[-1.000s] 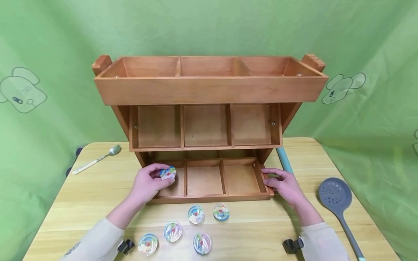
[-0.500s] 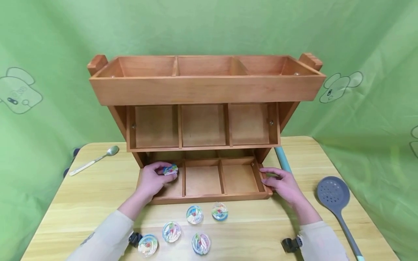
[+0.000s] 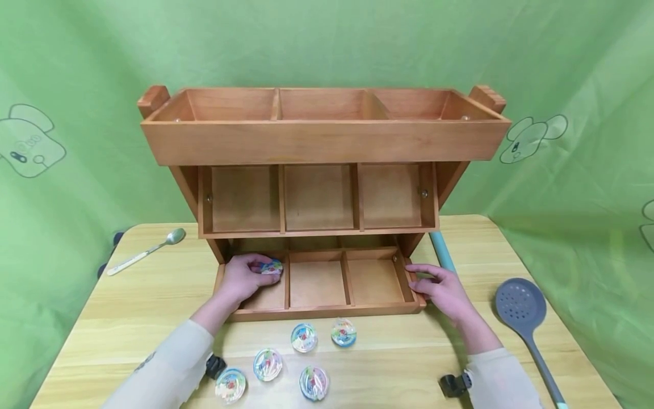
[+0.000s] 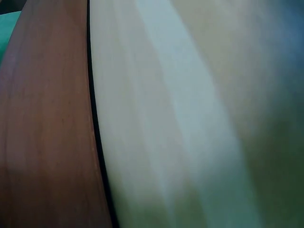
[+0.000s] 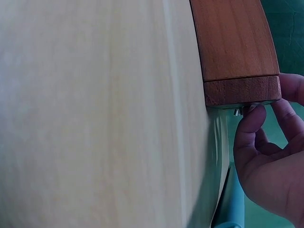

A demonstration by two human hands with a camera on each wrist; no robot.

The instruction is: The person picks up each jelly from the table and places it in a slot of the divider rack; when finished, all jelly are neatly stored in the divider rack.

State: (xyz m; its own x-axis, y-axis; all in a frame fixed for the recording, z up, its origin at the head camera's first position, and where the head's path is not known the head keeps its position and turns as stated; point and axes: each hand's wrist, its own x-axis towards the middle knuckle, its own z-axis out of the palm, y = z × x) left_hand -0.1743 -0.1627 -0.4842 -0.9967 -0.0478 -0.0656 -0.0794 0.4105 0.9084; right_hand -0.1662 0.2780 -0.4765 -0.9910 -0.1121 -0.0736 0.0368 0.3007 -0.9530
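Observation:
My left hand (image 3: 244, 281) pinches a small round cup with a colourful printed lid (image 3: 271, 267) by its edge. It hovers inside the bottom-left compartment of a three-tier wooden rack (image 3: 327, 142). At the rack's lower right end, the thumb and index finger of my right hand (image 3: 443, 292) grip the bottom tray's side wall; the right wrist view shows the thumb against the wooden end (image 5: 242, 90). In front of the rack several similar cups (image 3: 304, 337) lie loose on the table. The left wrist view has only blurred table and a wooden panel (image 4: 47, 114).
A spoon (image 3: 148, 253) lies at the table's left. To the right lie a grey slotted skimmer (image 3: 521, 304) and a blue rod-like object (image 3: 442, 251), partly behind the rack. Green cloth (image 3: 327, 45) hangs behind and beside the table (image 3: 398, 352).
My left hand has moved slightly right and deeper into the bottom-left compartment with the cup, which now tilts flatter. My right hand keeps its place on the rack's side.

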